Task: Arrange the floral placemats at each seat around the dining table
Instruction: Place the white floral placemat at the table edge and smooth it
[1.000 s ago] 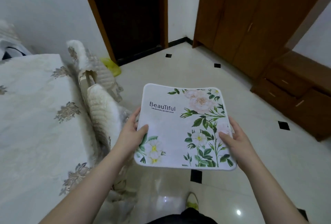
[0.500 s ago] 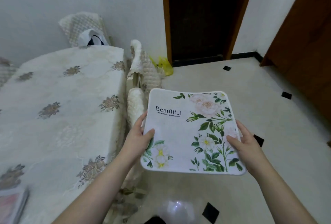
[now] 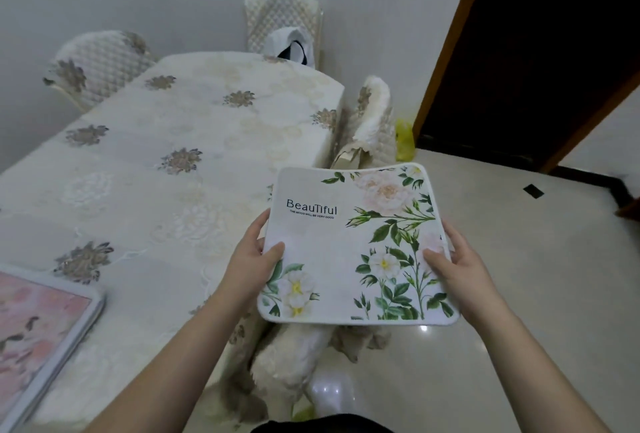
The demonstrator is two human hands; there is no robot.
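I hold a white floral placemat [image 3: 349, 245] printed "Beautiful" flat in the air, over the table's right edge and the chair beside it. My left hand [image 3: 251, 254] grips its left edge, thumb on top. My right hand [image 3: 457, 264] grips its right edge the same way. The dining table [image 3: 166, 162], under a cream cloth with grey-brown flower motifs, stretches to the left. A pink placemat [image 3: 38, 325] lies on the table at the near left corner of the view.
Quilted cream chairs stand around the table: one at the far left [image 3: 93, 65], one at the far end [image 3: 282, 27] with a white bag on it, two along the right side [image 3: 372, 121]. A dark doorway [image 3: 540, 51] and glossy tiled floor [image 3: 519, 294] lie to the right.
The view has swung left from the cabinets and floor toward the table. The placemat, held by both hands as before, now reaches over the table's right edge, and the pink placemat has come into view.
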